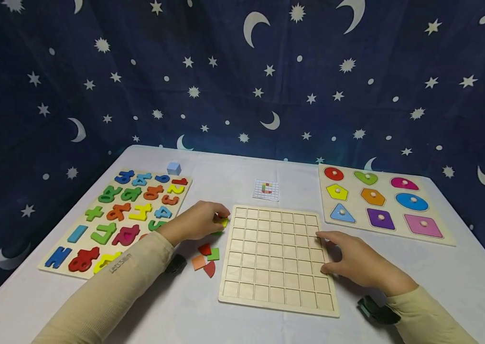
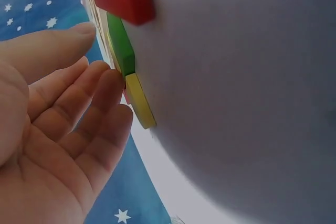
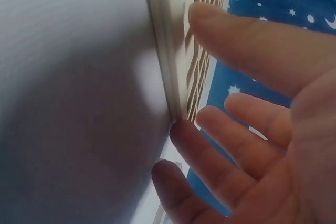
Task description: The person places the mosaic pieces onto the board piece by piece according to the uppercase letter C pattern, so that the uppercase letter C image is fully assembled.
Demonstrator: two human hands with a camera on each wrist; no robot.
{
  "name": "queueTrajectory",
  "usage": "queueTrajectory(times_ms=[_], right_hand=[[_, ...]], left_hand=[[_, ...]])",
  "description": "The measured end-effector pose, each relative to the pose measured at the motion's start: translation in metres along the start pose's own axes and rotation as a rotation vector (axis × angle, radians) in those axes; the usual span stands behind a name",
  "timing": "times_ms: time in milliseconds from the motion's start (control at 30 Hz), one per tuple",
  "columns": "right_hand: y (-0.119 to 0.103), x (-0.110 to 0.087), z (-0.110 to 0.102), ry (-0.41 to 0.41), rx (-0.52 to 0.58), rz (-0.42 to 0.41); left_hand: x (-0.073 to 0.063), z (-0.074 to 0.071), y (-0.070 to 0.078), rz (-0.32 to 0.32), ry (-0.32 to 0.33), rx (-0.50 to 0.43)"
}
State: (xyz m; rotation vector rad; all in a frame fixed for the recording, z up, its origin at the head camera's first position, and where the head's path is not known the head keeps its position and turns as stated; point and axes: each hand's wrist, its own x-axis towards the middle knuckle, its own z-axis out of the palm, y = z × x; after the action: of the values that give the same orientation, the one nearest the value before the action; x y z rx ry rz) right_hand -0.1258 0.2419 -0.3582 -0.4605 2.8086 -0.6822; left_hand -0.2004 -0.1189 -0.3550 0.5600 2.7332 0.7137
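Note:
My left hand (image 1: pixel 197 221) reaches down at the left side of a wooden grid board (image 1: pixel 276 258), its fingers loosely bent. In the left wrist view its fingertips are right at a yellow piece (image 2: pixel 139 100) and a green piece (image 2: pixel 121 43), with the thumb apart from them. Nearer the front lie two red quarter-circle pieces (image 1: pixel 210 269), a green square (image 1: pixel 213 253) and an orange square (image 1: pixel 198 262). My right hand (image 1: pixel 360 258) is at the board's right edge, thumb and fingers spread, fingertips beside the rim. All the board's visible cells are bare.
Behind the board lies a small card (image 1: pixel 266 189) printed with a coloured pattern on a grid. A number puzzle (image 1: pixel 76 217) occupies the left of the table, with a light blue cube (image 1: pixel 174 168) behind it. A knobbed shape puzzle (image 1: pixel 354 217) lies at the back right.

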Motion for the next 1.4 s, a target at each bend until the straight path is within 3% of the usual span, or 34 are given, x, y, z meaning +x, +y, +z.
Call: queueTrajectory(times_ms=[433, 767, 1400], right_hand=[[0.002, 0.001, 0.000, -0.026, 0.024, -0.007], [0.004, 0.001, 0.000, -0.023, 0.036, 0.019], [0.002, 0.003, 0.002, -0.076, 0.066, -0.038]], left_hand=[[0.010, 0.001, 0.002, 0.019, -0.018, 0.061], [0.012, 0.004, 0.005, -0.029, -0.010, 0.057], [0.012, -0.002, -0.003, -0.074, 0.004, 0.117]])
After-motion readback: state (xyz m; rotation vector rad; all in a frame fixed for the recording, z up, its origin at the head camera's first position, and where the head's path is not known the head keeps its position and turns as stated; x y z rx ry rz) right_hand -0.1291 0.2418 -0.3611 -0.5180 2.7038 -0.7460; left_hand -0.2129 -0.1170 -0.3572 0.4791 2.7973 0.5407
